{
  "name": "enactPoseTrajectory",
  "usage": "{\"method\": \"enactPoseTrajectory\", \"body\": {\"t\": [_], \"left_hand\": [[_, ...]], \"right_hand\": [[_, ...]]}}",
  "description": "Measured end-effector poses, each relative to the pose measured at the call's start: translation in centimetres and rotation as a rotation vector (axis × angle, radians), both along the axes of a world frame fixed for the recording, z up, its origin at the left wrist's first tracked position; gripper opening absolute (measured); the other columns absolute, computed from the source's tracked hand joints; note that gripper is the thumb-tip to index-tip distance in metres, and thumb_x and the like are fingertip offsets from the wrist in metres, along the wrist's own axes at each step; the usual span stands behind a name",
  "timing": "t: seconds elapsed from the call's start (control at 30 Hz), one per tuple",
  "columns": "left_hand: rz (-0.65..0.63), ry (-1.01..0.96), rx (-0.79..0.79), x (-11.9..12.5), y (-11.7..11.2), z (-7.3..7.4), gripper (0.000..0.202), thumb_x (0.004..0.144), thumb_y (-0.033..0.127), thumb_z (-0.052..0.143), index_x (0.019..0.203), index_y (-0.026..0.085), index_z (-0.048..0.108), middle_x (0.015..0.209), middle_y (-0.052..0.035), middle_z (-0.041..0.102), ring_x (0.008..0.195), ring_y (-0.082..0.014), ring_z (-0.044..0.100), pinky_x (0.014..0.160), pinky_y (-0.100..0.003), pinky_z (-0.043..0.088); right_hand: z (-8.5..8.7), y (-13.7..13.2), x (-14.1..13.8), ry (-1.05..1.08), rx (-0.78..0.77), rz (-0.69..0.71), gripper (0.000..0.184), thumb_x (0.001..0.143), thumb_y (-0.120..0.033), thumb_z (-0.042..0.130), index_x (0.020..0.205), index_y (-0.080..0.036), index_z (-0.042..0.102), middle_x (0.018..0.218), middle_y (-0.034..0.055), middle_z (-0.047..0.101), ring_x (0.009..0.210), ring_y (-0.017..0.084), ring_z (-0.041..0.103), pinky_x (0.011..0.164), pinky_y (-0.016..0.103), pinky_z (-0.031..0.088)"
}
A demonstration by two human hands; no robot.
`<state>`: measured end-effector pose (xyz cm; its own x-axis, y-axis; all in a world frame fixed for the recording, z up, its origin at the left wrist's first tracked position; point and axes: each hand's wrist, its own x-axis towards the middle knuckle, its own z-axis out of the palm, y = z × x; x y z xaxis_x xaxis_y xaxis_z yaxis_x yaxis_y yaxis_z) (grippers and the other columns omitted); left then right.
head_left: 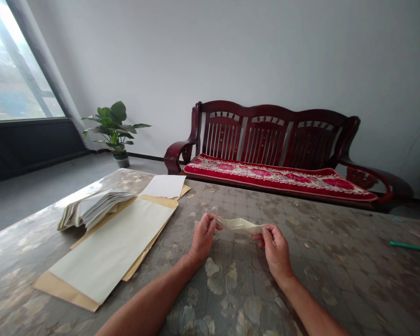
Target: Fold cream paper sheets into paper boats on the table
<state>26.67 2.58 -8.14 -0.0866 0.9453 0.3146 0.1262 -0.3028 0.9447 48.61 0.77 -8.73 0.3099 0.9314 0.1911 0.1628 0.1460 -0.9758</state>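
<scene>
Pale strip [241,226], thin and crinkled, perhaps paper, is held at its two ends over the table [322,242]: the left hand [205,238] pinches one end between thumb and fingers, the right hand [276,249] pinches the other, so neither is free. The work looks to be midway — the piece is up in both hands, stretched between them and bent along its length, and not yet laid down. How much is left cannot be told, nor whether the fanned stack of folded papers [101,207], well to the left of the strip, is finished or waiting. Nearer the strip on that same side lies a large pale sheet [115,247], flat and seemingly uncreased, over brown paper [66,291]; a white sheet [164,185] lies beyond it, farther off than the strip. The tabletop under the strip has a shiny floral pattern, and far to the strip's right rests a slim green stick [409,246]. Beyond the strip stands a dark red wooden bench [178,151] with a red flowered mat [259,172] — and, off to the left behind it, a potted plant [117,126] and a window [17,65], against a plain pale wall [161,56].
</scene>
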Motion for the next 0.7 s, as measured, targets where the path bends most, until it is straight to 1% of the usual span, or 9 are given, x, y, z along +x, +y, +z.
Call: {"method": "enactPoseTrajectory", "body": {"t": [0.1, 0.17, 0.3, 0.43, 0.5, 0.6, 0.7], "left_hand": [[-0.047, -0.088, -0.014, 0.1, 0.2, -0.2, 0.024, 0.093, 0.041, 0.046, 0.088, 0.019, 0.055, 0.077, -0.0015, 0.068, 0.062, -0.0118, 0.058, 0.057, -0.022, 0.044], [-0.075, -0.147, -0.03, 0.2, 0.2, -0.3, 0.024, 0.091, 0.043, 0.049, 0.086, 0.019, 0.052, 0.079, -0.0021, 0.069, 0.063, -0.0122, 0.06, 0.057, -0.023, 0.046], [-0.116, -0.213, -0.071, 0.2, 0.2, -0.2, 0.028, 0.089, 0.047, 0.052, 0.086, 0.019, 0.05, 0.079, -0.0024, 0.068, 0.07, -0.0144, 0.065, 0.064, -0.026, 0.051], [-0.126, -0.234, -0.118, 0.2, 0.3, -0.3, 0.031, 0.087, 0.05, 0.053, 0.086, 0.02, 0.049, 0.084, -0.0028, 0.068, 0.076, -0.0161, 0.067, 0.069, -0.028, 0.052], [-0.116, -0.174, -0.128, 0.2, 0.2, -0.3, 0.031, 0.087, 0.051, 0.051, 0.087, 0.02, 0.049, 0.083, -0.0025, 0.067, 0.076, -0.0165, 0.066, 0.069, -0.028, 0.052], [-0.058, 0.049, -0.101, -0.1, -0.3, 0.1, 0.028, 0.091, 0.047, 0.044, 0.089, 0.021, 0.054, 0.078, -0.0013, 0.065, 0.075, -0.0171, 0.063, 0.071, -0.029, 0.049], [0.001, 0.248, -0.037, -0.5, -0.8, 0.9, 0.033, 0.096, 0.042, 0.034, 0.091, 0.022, 0.059, 0.087, -0.003, 0.068, 0.086, -0.0188, 0.062, 0.082, -0.031, 0.047]], "right_hand": [[0.1, 0.1, 0.0, 0.06, -0.027, 0.002, 0.044, 0.078, -0.063, 0.058, 0.091, -0.021, 0.057, 0.066, 0.0045, 0.071, 0.057, 0.022, 0.064, 0.049, 0.03, 0.048], [0.1, 0.2, -0.1, 0.088, -0.033, 0.0, 0.044, 0.077, -0.063, 0.06, 0.091, -0.022, 0.057, 0.067, 0.0047, 0.071, 0.06, 0.023, 0.066, 0.05, 0.031, 0.05], [0.0, 0.3, -0.1, 0.155, -0.027, -0.005, 0.043, 0.075, -0.062, 0.062, 0.09, -0.022, 0.057, 0.069, 0.004, 0.071, 0.067, 0.025, 0.069, 0.054, 0.032, 0.054], [-0.4, 0.4, 0.0, 0.157, -0.016, 0.024, 0.043, 0.075, -0.062, 0.064, 0.089, -0.022, 0.057, 0.07, 0.0038, 0.07, 0.068, 0.025, 0.07, 0.056, 0.034, 0.057], [-0.5, 0.4, 0.0, 0.122, -0.009, 0.048, 0.043, 0.074, -0.064, 0.063, 0.087, -0.023, 0.058, 0.071, 0.0044, 0.07, 0.067, 0.026, 0.07, 0.056, 0.036, 0.058], [-0.5, 0.3, 0.0, 0.048, 0.017, 0.067, 0.044, 0.075, -0.066, 0.061, 0.083, -0.023, 0.059, 0.069, 0.0047, 0.069, 0.064, 0.026, 0.069, 0.056, 0.037, 0.058], [-0.3, 0.2, -0.1, -0.023, 0.051, 0.074, 0.043, 0.077, -0.066, 0.059, 0.081, -0.023, 0.059, 0.069, 0.0044, 0.068, 0.063, 0.025, 0.068, 0.056, 0.037, 0.058]]}}
